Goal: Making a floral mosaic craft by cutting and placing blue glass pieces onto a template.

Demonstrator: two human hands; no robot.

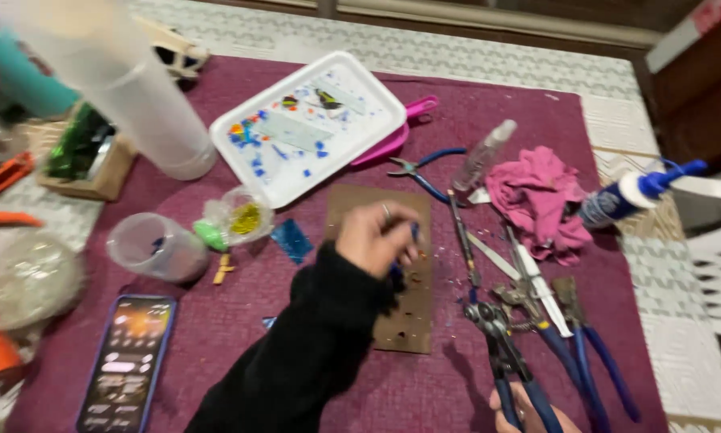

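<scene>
My left hand (376,236), in a black sleeve, hovers over a brown cardboard sheet (413,321) and pinches a small blue piece (414,233) between its fingers. At the bottom edge, my right hand (529,410) grips the blue handles of a pair of pliers (501,345), whose metal head lies just right of the cardboard. Tiny coloured chips are scattered on the cardboard. Most of the right hand is cut off by the frame.
A white foam tray (360,88) of blue glass bits and a pink scoop (413,120) lie behind. More blue-handled tools (573,337), a spray bottle (485,152), a pink cloth (537,196) and a glue bottle (633,192) sit right. A phone (128,361), plastic cup (156,244) and white cylinder (136,96) stand left.
</scene>
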